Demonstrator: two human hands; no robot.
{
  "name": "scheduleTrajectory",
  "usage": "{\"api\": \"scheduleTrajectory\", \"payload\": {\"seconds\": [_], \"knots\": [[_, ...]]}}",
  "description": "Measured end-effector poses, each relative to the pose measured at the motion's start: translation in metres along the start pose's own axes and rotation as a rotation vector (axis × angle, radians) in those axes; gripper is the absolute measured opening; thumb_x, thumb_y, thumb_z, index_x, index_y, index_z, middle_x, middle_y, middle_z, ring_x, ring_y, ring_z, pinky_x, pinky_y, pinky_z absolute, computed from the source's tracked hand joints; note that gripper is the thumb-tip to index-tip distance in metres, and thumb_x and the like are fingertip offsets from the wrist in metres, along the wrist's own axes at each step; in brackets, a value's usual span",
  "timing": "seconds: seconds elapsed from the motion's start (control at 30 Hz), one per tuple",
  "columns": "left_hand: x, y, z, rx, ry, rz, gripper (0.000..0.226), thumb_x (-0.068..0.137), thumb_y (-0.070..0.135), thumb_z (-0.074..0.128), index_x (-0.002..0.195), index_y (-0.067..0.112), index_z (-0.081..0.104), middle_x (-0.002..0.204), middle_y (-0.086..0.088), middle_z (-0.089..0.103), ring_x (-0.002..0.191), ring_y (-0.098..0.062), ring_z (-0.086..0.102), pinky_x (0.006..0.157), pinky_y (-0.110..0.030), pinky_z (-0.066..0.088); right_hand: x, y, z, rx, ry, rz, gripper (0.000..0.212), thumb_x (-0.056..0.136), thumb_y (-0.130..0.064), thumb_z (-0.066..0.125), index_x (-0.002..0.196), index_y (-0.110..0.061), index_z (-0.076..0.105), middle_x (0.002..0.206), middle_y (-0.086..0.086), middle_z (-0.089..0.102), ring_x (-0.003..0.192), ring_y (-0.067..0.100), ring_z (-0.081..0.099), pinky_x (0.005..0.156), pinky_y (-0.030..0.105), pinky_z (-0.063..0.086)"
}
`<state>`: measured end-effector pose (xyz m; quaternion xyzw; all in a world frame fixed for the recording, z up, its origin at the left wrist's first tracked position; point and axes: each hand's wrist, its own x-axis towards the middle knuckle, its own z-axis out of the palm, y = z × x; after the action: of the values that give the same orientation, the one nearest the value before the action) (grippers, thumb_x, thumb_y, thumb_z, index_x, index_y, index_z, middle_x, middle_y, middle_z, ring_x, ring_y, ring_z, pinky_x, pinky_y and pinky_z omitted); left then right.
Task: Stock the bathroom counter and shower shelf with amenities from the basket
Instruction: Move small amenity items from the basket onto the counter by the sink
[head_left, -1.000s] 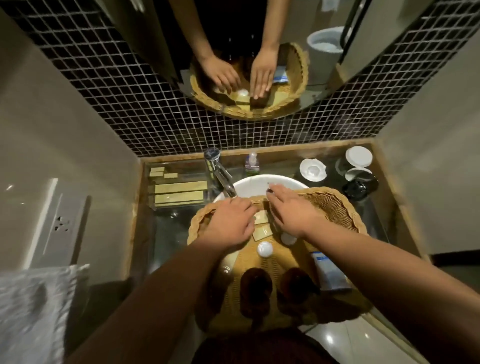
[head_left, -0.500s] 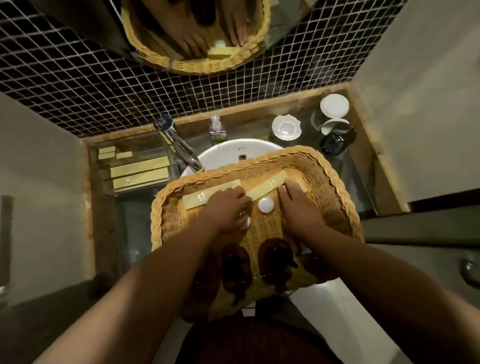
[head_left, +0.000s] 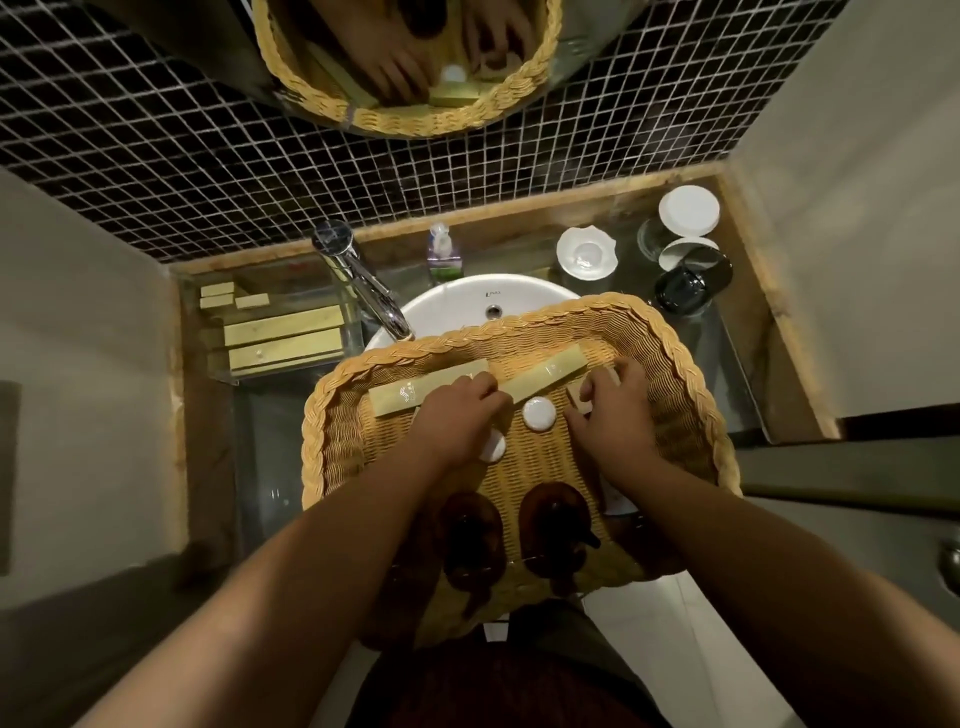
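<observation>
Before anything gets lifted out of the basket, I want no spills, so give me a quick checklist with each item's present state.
1. Wicker basket steady over the sink: cannot tell; what holds it up is hidden.
2. Left hand has a firm hold on a long yellow packet: cannot tell; its fingers hide the contact.
3. Right hand has a firm hold on the small packet: cannot tell; only a corner shows.
4. Two brown pump bottles upright in the basket: ok.
5. Clear tray on the counter already holds packets: ok.
6. White round caps loose on the basket floor, clear of the rim: ok.
</observation>
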<state>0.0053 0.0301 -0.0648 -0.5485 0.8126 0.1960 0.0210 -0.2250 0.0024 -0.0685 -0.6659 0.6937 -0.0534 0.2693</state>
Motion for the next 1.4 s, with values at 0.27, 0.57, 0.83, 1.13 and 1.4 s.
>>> {"api": "scheduleTrajectory", "payload": {"seconds": [0.27,0.57,0.83,1.13,1.4], "knots": [[-0.011,-0.004,-0.008,-0.247,0.105,-0.137,0.033,0.094,0.033,0.058,0.126,0.025,0.061,0.115,0.002,0.061,0.106,-0.020,0.055,0.076,-0.038,0.053,0.006,-0.026,-0.021,0.050,-0.025,0.039,0.059,0.070,-0.018,0.080,0.120,-0.019,0.048,0.126,0.008,0.045,0.114,0.027,0.045,0.090,0.039,0.044],[-0.032,-0.038,-0.090,-0.699,0.484,-0.459,0.062,0.082,0.050,0.071,0.138,0.028,0.055,0.116,0.016,0.061,0.102,0.000,0.060,0.092,-0.019,0.047,0.036,-0.171,-0.067,-0.080,-0.170,-0.745,0.087,0.075,-0.024,0.082,0.148,-0.023,0.034,0.143,0.001,0.038,0.133,0.017,0.037,0.115,0.030,0.031],[-0.078,-0.111,-0.116,-1.073,0.821,-0.780,0.034,0.087,0.019,0.072,0.112,0.040,0.061,0.095,0.019,0.071,0.087,0.009,0.066,0.068,-0.009,0.050,0.044,-0.297,-0.006,0.048,-0.324,-0.825,0.095,0.083,-0.017,0.079,0.159,-0.017,0.021,0.151,0.001,0.034,0.135,0.013,0.037,0.109,0.016,0.023],[-0.107,-0.192,-0.086,-0.921,0.729,-0.953,0.030,0.099,0.017,0.058,0.128,0.026,0.059,0.112,0.013,0.063,0.099,0.005,0.057,0.074,-0.010,0.043,0.054,-0.349,0.073,0.319,-0.321,-0.624,0.031,0.093,-0.015,0.068,0.124,-0.018,0.068,0.112,-0.001,0.069,0.094,0.001,0.063,0.087,0.015,0.050],[-0.093,-0.207,-0.050,-0.854,0.714,-1.118,0.039,0.100,0.025,0.057,0.138,0.017,0.055,0.132,-0.003,0.059,0.123,-0.018,0.054,0.103,-0.037,0.048,0.078,-0.346,0.113,0.227,-0.309,-0.501,0.029,0.091,-0.020,0.071,0.119,-0.026,0.070,0.117,-0.005,0.062,0.099,0.003,0.057,0.076,0.002,0.036]]}}
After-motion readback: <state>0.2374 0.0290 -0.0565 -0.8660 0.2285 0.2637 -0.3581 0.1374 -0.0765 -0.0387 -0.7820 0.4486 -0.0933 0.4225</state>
